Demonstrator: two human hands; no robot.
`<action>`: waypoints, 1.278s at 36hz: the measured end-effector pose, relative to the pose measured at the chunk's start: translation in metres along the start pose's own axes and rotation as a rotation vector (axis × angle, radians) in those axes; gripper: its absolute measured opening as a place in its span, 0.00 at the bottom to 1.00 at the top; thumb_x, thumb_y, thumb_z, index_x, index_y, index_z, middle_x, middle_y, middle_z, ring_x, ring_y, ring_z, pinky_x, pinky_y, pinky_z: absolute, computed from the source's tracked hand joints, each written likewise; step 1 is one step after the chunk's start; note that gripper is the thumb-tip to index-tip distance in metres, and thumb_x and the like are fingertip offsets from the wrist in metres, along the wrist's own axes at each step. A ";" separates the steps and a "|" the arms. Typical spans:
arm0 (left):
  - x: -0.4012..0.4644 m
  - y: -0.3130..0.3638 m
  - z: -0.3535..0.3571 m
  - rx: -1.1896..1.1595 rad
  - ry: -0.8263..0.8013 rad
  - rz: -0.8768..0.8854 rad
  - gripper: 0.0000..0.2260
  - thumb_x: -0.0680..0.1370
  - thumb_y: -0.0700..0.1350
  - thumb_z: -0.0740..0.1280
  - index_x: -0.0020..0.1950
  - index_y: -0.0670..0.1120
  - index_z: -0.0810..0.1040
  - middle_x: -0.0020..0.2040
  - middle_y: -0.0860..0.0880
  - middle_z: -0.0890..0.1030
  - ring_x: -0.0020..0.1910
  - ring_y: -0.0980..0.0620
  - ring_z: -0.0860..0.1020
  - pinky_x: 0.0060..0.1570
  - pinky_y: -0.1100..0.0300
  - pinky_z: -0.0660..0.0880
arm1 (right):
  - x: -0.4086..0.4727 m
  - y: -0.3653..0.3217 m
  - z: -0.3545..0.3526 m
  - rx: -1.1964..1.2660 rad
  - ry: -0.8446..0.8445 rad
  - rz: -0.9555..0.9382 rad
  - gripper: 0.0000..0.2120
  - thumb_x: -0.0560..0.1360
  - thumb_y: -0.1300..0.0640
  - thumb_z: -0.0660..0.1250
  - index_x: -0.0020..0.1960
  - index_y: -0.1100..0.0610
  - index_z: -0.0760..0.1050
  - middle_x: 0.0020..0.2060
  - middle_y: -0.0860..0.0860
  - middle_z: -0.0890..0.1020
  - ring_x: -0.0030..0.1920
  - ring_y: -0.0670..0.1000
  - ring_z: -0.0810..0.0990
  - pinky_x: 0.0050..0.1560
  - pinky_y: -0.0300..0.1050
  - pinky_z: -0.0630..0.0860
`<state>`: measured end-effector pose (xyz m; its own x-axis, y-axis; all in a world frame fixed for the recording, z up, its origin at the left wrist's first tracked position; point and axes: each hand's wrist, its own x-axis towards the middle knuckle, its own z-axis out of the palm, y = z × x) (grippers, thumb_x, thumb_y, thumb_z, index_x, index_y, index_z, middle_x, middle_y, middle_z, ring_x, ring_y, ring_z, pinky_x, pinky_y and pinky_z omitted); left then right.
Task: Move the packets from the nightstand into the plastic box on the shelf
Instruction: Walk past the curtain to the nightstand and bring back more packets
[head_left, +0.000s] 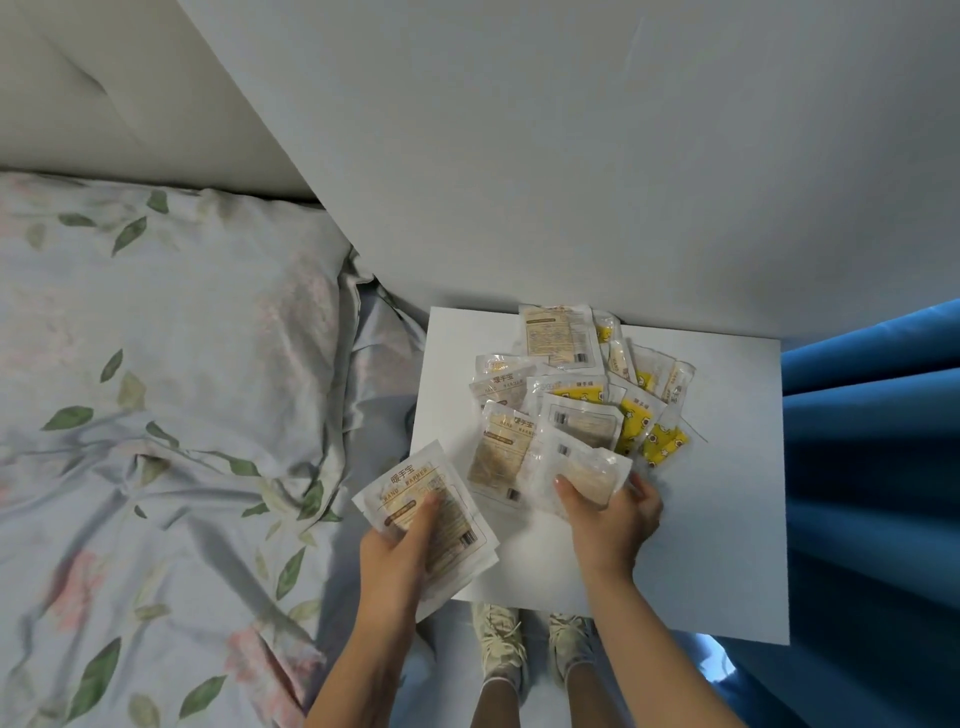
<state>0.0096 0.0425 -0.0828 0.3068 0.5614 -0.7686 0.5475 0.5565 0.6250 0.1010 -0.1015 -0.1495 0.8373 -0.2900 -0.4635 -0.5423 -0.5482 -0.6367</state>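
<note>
Both forearms were bare to the lower frame edge; no sleeves, watch or bands showed. The left hand (402, 545) and right hand (610, 525) wore no gloves or rings. Nails were short, with one pale thumbnail visible on the right. Below were pale cream lace-up sneakers (496, 644), with light, sheer ankle socks (501, 683) above them. Lower legs were bare.

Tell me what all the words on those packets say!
"暖手宝" and "HAND WARMER": on the packet in the left hand.
"暖手宝", "HAND WARMER": on the beige packet on the nightstand.
"HAND WARMER": on the packet behind it.
Small print, barcodes, yellow packets: too blurred to read.
</note>
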 end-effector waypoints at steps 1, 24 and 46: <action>0.000 0.000 0.000 0.001 0.000 -0.002 0.07 0.76 0.44 0.69 0.46 0.41 0.83 0.41 0.46 0.86 0.40 0.51 0.84 0.41 0.58 0.77 | 0.001 0.001 0.002 -0.089 -0.015 -0.031 0.25 0.65 0.56 0.78 0.59 0.63 0.77 0.66 0.58 0.68 0.66 0.61 0.64 0.63 0.58 0.68; 0.002 -0.010 0.009 0.082 -0.011 -0.011 0.09 0.76 0.46 0.69 0.49 0.41 0.83 0.42 0.46 0.86 0.43 0.49 0.84 0.43 0.57 0.77 | 0.015 0.004 -0.008 -0.159 0.030 -0.377 0.15 0.63 0.62 0.79 0.45 0.68 0.80 0.48 0.61 0.77 0.49 0.58 0.75 0.47 0.46 0.72; -0.071 0.022 0.003 -0.066 -0.406 0.096 0.14 0.68 0.35 0.72 0.53 0.34 0.79 0.49 0.37 0.84 0.47 0.39 0.83 0.43 0.54 0.81 | -0.018 -0.054 -0.137 0.457 -0.651 0.097 0.14 0.74 0.59 0.68 0.57 0.49 0.75 0.48 0.45 0.84 0.46 0.44 0.83 0.37 0.35 0.79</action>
<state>0.0019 0.0129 -0.0149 0.6429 0.3332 -0.6897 0.4543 0.5590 0.6936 0.1249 -0.1741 -0.0222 0.6527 0.2733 -0.7066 -0.7034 -0.1280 -0.6992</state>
